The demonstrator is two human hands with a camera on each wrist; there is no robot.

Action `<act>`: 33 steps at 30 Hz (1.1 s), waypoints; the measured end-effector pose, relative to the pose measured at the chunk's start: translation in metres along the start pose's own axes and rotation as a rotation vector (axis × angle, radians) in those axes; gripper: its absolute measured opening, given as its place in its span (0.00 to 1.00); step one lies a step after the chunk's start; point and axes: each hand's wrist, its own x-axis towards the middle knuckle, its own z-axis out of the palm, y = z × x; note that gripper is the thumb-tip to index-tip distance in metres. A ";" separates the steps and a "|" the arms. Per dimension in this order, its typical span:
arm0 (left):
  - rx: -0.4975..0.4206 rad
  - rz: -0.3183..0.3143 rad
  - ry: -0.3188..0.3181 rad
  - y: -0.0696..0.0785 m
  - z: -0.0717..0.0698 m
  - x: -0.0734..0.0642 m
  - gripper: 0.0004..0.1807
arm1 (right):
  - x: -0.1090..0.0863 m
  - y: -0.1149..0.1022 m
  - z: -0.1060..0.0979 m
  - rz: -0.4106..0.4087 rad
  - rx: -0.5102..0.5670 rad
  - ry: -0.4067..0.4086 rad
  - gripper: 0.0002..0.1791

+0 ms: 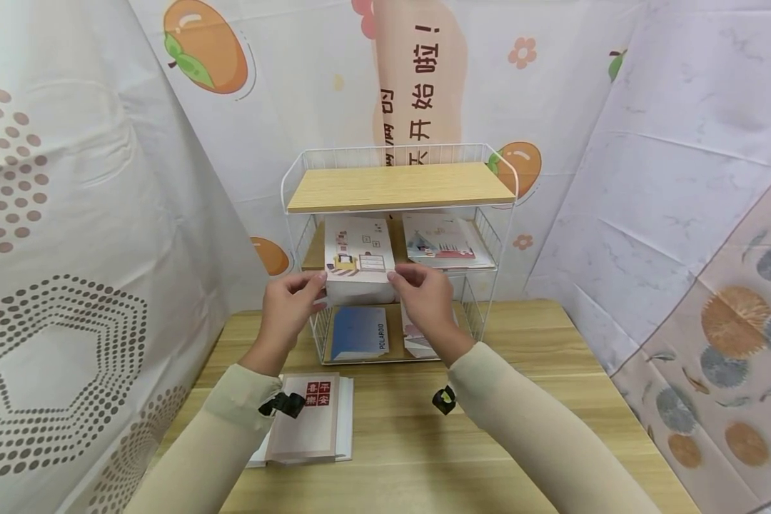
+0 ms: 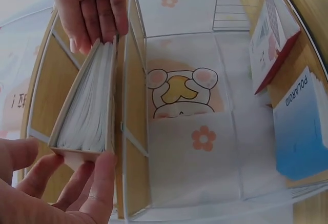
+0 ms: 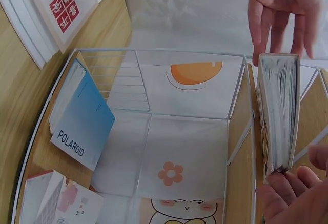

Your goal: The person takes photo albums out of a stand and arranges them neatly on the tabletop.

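Observation:
A thick photo album with a small room drawing on its pale cover lies at the middle shelf, its page edges facing me. My left hand grips its near left corner, thumb on top. The near right corner is held by my right hand in the same way. In the left wrist view, fingertips touch both ends of the page block. From the right wrist, the album shows beside the shelf board, its pages slightly fanned. To its right on that shelf lies another album with a tent drawing.
Below, a blue POLAROID album and a pale pink one lie on the lowest level of the white wire rack. The rack's wooden top board overhangs the middle shelf. Albums with red characters lie on the table, front left.

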 end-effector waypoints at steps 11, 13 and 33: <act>-0.168 -0.097 -0.027 -0.017 -0.005 -0.005 0.20 | -0.005 0.011 -0.001 0.160 0.152 -0.009 0.16; -0.206 -0.137 -0.046 -0.019 -0.007 -0.005 0.22 | -0.005 0.013 0.000 0.171 0.197 -0.004 0.17; -0.359 -0.392 -0.166 -0.031 -0.016 -0.014 0.28 | -0.016 0.021 -0.012 0.315 0.267 -0.194 0.28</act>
